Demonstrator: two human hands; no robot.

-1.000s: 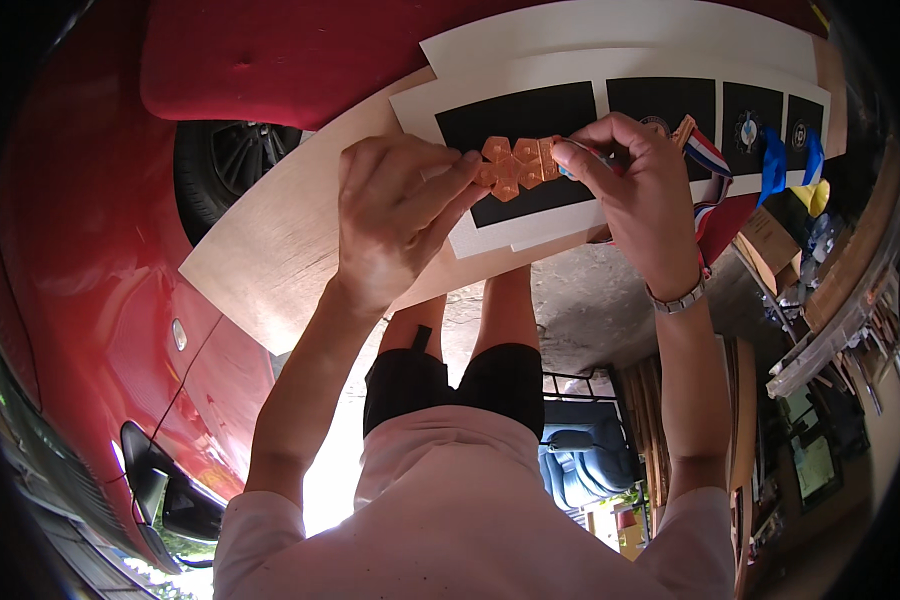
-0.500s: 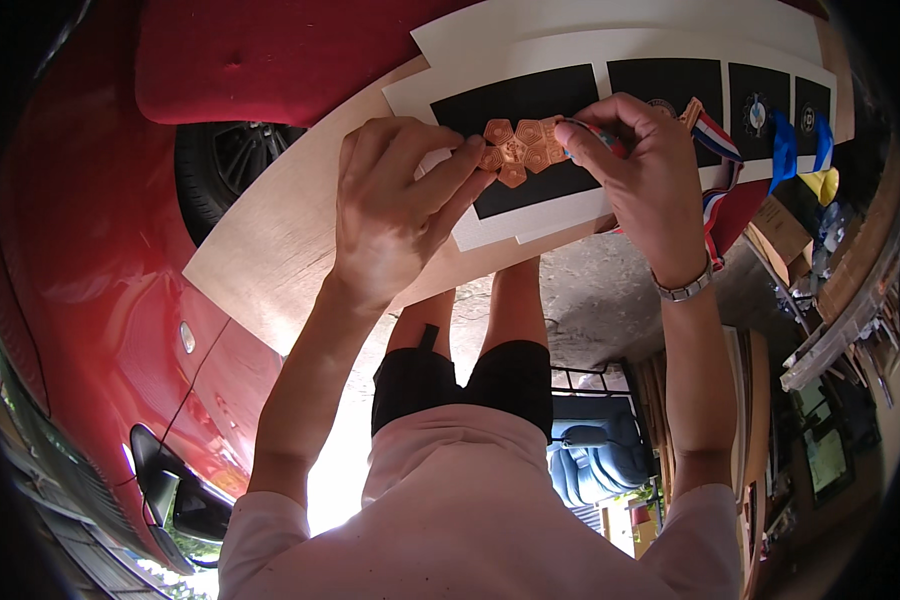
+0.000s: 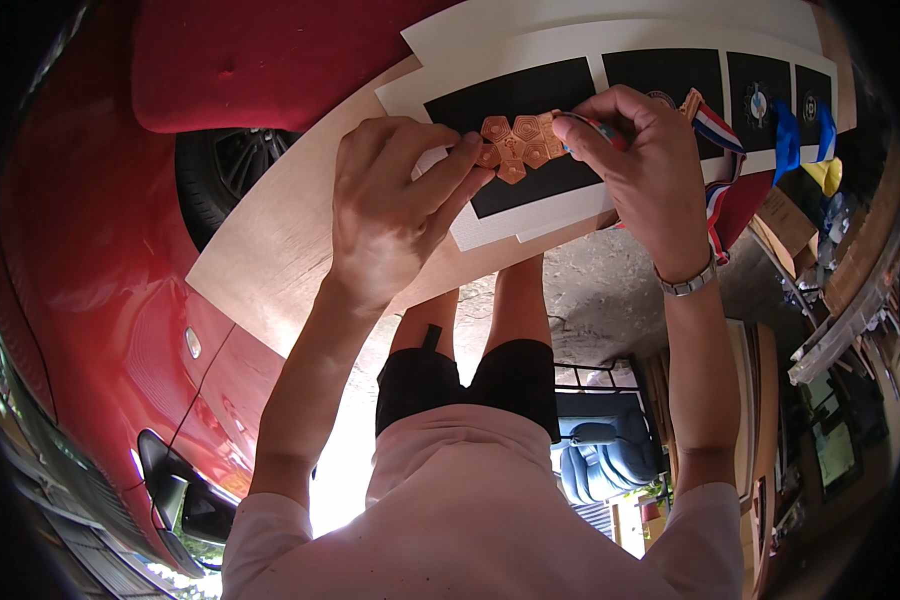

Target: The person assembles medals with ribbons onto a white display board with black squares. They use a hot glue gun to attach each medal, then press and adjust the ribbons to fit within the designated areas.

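Both hands pinch a copper-coloured medal (image 3: 517,148) over the far part of the wooden surface (image 3: 270,250), left hand (image 3: 390,215) gripping its left end, right hand (image 3: 650,165) its right. A striped ribbon (image 3: 718,160) hangs by the right hand, above a white sheet with black panels (image 3: 570,90)

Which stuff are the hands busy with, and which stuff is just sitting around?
In use:
left hand
right hand
copper-coloured medal
striped ribbon
black-and-white mat board

Just lying about:
red car
blue ribbons
blue chair
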